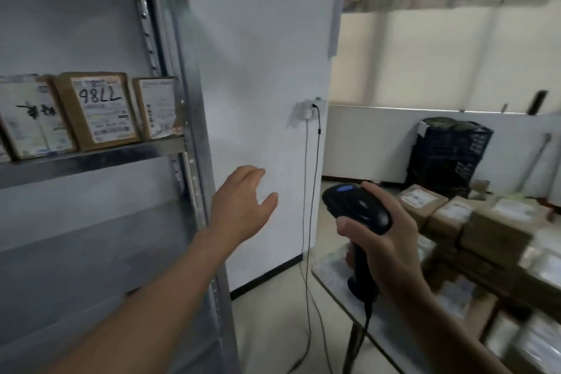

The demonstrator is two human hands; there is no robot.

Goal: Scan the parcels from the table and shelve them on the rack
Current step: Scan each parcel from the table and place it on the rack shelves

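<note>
My right hand [385, 240] grips a black handheld barcode scanner [358, 209] with a blue button, its cable hanging down, above the near corner of the table [329, 270]. My left hand [243, 206] hangs empty in the air with relaxed fingers, just right of the metal rack [182, 118]. Three brown parcels stand on a rack shelf at the left, the middle one [97, 109] marked with handwritten digits. Several cardboard parcels [498, 231] with white labels are piled on the table at the right.
A white wall [258, 70] with a socket and hanging cables [309, 112] stands between rack and table. A stack of black crates [449, 155] sits by the far partition. The rack shelf below the parcels holds nothing visible.
</note>
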